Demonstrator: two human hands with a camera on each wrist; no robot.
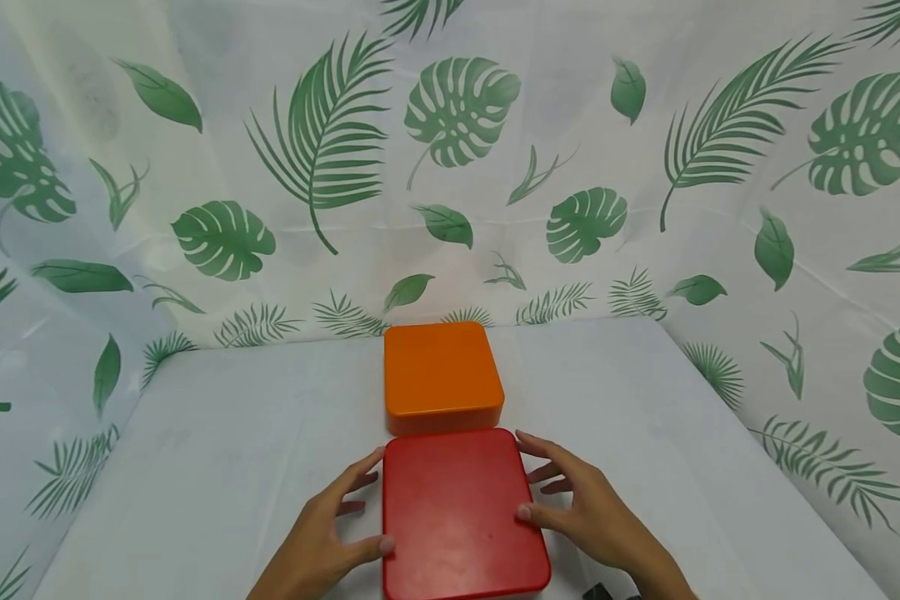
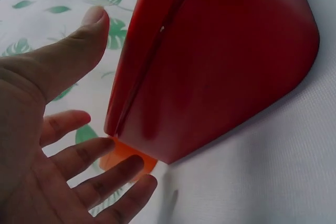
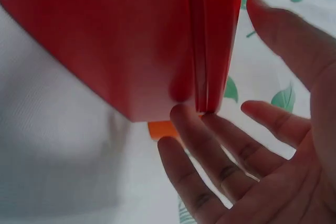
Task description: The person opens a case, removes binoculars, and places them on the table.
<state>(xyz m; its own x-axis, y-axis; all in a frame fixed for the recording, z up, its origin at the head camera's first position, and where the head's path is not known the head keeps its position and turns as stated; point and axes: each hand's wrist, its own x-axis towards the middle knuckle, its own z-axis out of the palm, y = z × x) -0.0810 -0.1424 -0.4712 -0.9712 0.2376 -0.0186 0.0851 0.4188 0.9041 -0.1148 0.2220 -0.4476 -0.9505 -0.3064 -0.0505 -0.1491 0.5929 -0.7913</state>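
A red square box (image 1: 457, 510) with rounded corners lies at the front centre in the head view. Its side (image 2: 226, 72) shows a seam below the lid (image 3: 218, 35) in the wrist views. Along the box's left side is my left hand (image 1: 328, 527), fingers spread and thumb close to the edge. My right hand (image 1: 587, 510) flanks the right side, its fingers loosely bent and its thumb by the top edge. Fingertips of both hands are at the lid's rim; whether they touch it I cannot tell. Neither hand grips the box.
An orange box (image 1: 442, 371) with rounded corners stands right behind the red one. White cloth (image 1: 232, 442) covers the table. Leaf-printed sheets (image 1: 480, 233) rise at the back and both sides. A small dark object (image 1: 597, 592) shows near my right wrist.
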